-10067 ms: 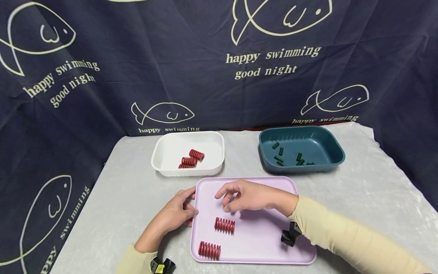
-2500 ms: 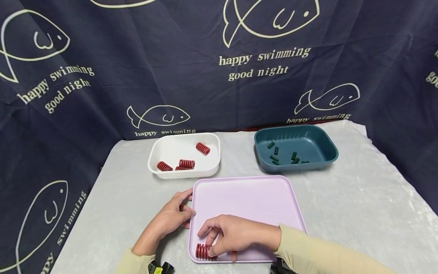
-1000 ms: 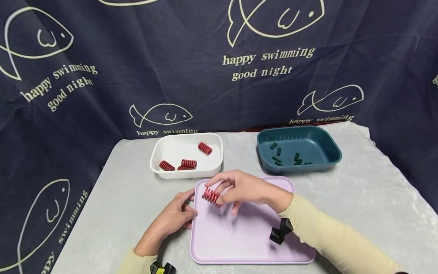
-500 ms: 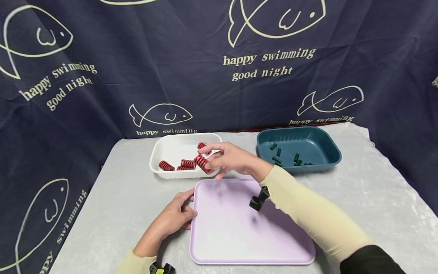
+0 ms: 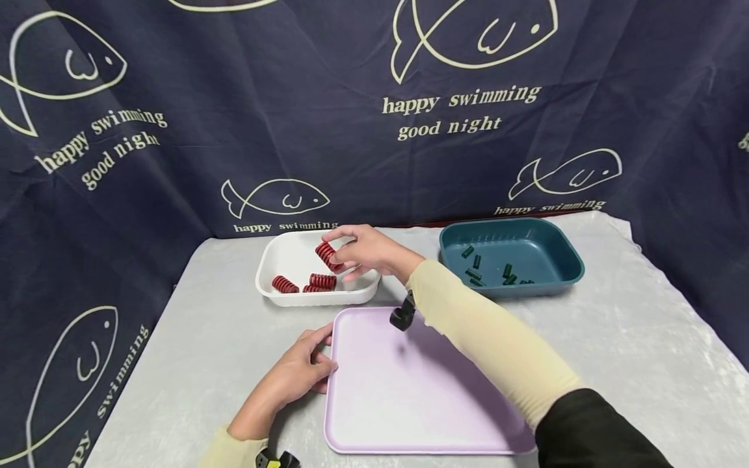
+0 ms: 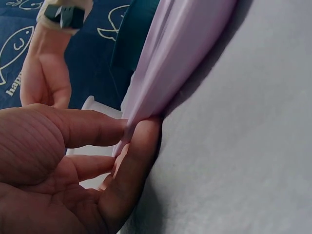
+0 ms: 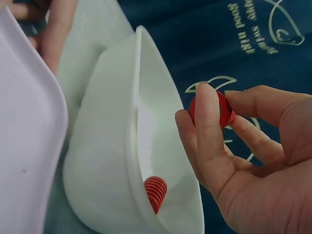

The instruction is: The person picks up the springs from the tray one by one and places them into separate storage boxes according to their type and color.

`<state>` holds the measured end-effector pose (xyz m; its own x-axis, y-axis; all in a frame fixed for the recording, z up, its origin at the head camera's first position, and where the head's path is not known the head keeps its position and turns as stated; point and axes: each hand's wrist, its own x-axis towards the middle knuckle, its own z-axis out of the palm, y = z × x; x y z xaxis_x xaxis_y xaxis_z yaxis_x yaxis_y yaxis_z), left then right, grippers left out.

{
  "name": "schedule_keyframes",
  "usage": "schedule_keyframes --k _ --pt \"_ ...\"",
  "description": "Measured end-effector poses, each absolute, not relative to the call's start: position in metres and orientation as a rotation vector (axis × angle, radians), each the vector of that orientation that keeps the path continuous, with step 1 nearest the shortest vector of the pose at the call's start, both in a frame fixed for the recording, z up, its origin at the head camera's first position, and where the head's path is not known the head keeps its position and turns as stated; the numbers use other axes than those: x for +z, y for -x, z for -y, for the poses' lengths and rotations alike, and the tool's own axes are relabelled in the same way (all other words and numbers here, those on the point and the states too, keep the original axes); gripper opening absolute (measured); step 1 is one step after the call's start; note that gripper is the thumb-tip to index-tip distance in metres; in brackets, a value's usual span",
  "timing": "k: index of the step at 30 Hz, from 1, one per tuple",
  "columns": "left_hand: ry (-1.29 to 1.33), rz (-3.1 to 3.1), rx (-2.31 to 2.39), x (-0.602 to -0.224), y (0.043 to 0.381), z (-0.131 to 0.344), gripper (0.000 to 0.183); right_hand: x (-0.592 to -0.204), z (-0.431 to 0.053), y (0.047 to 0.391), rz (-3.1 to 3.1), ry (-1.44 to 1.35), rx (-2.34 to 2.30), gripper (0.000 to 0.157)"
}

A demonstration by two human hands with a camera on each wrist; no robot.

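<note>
In the head view my right hand [image 5: 371, 251] pinches a red coil spring [image 5: 325, 253] between thumb and fingers, tilted, above the right half of a white bin [image 5: 316, 299]. The right wrist view shows that spring [image 7: 224, 109] end-on, apart from the bin's floor. More red springs [image 5: 285, 284] lie in the bin; my hand covers part of its right side. My left hand [image 5: 295, 367] holds the left rim of a lilac tray [image 5: 404, 390]. In the left wrist view its thumb and fingers pinch the tray's edge [image 6: 168, 73].
A teal bin [image 5: 515, 290] with several small dark green springs [image 5: 507, 270] stands at the back right. The light grey cloth [image 5: 193, 370] covers the table. Behind it hangs a navy curtain [image 5: 363, 149] with fish drawings.
Two red springs lay on the tray ten seconds ago. My right hand has lifted the last one from the front left corner and carried it away over the white bin. My left hand stays put.
</note>
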<state>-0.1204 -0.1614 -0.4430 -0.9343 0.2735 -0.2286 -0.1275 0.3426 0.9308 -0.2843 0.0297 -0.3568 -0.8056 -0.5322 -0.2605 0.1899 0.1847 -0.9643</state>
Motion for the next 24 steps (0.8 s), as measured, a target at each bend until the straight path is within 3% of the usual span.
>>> schedule_keyframes --k 11,24 --pt "-0.13 -2.255 1.642 -0.444 0.12 0.161 0.074 -0.361 -0.003 0.31 -2.002 0.226 -1.576 0.054" --pt "-0.135 -2.257 1.646 -0.445 0.121 0.161 0.073 -0.381 0.024 0.316 -2.047 0.15 -1.506 0.049"
